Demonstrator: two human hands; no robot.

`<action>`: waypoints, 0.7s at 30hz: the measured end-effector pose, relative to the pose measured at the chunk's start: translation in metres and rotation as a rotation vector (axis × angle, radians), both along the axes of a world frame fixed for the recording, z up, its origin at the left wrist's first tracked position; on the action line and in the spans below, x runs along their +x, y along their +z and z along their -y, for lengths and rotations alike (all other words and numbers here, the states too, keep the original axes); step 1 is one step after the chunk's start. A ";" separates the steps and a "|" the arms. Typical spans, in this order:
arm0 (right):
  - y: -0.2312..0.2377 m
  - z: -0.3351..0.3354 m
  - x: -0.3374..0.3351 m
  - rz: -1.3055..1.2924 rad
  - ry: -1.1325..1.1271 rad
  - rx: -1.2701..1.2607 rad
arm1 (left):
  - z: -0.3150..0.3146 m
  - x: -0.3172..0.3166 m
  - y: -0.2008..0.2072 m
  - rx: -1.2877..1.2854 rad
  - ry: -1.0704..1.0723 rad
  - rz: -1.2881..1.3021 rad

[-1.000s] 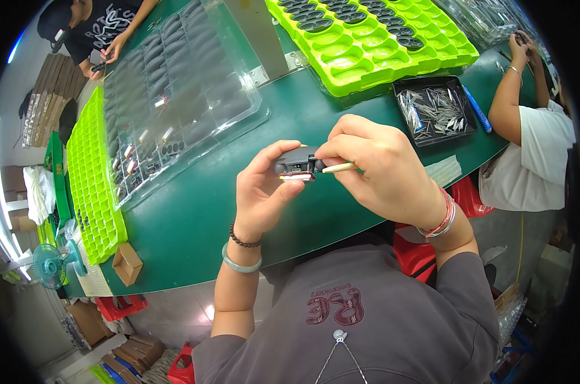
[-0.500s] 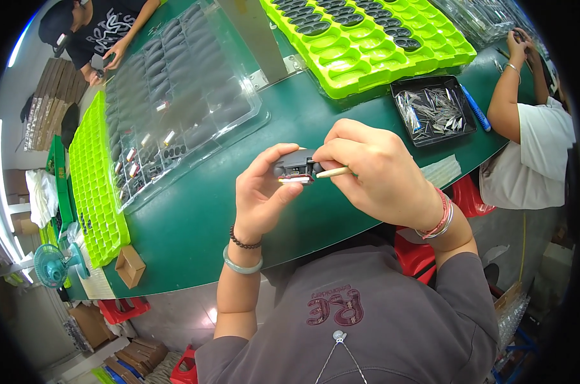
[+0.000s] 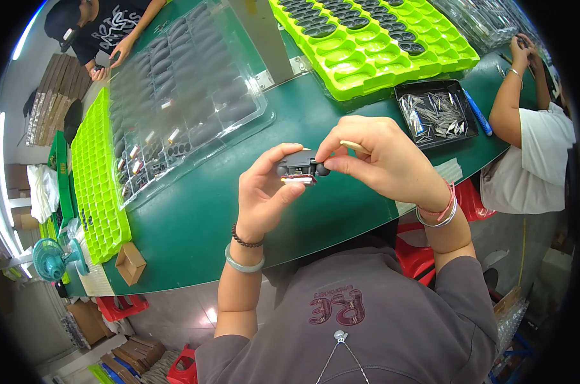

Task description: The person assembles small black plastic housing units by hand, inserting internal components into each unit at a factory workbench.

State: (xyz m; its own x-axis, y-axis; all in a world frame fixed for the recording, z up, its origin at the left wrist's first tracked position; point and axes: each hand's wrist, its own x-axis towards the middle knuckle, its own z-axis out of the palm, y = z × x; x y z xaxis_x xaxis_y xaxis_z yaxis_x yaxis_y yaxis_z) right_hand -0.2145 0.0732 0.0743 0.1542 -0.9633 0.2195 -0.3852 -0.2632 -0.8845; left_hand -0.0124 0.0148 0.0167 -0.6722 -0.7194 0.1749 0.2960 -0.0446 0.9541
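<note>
My left hand (image 3: 264, 190) is closed around a small dark grey electronic housing (image 3: 298, 159), thumb below and fingers behind. The housing's open side shows a port-like slot, and a white-and-red piece (image 3: 299, 180) sits along its lower edge, next to my thumb. My right hand (image 3: 383, 153) has its thumb and index finger pinched at the housing's right end, by a rounded black part (image 3: 321, 169). A pale, thin stick (image 3: 354, 146) is tucked among the right hand's fingers, its tip away from the housing. What the right fingertips press on is partly hidden.
Clear plastic trays (image 3: 194, 96) of dark parts lie left on the green table (image 3: 194, 237). Lime-green trays (image 3: 367, 57) stand at the back right and far left. A black bin (image 3: 434, 115) of small metal pieces and a blue pen (image 3: 477, 112) lie right. Two people work nearby.
The stick has swung up from beside the housing into the right hand's fingers. My right thumb and index finger now pinch at the housing's end. The left hand's hold is the same.
</note>
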 end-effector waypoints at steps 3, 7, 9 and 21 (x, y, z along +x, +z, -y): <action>0.001 0.002 -0.004 0.157 0.052 0.241 | 0.001 0.002 -0.001 0.014 -0.007 0.025; 0.003 0.002 -0.007 0.132 0.110 0.287 | 0.002 0.000 -0.001 -0.007 0.004 0.014; -0.003 -0.003 -0.007 0.318 0.007 0.076 | 0.002 -0.001 -0.001 -0.018 0.010 0.020; -0.017 -0.025 -0.001 -0.055 -0.180 -0.011 | 0.003 0.000 -0.002 -0.094 -0.002 0.088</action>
State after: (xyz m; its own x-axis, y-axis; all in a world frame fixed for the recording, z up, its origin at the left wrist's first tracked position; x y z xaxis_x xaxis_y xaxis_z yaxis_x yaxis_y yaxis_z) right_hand -0.2150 0.0981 0.0568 -0.0080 -0.9740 0.2264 -0.4748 -0.1956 -0.8581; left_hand -0.0124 0.0116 0.0144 -0.6893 -0.7013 0.1817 0.2111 0.0456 0.9764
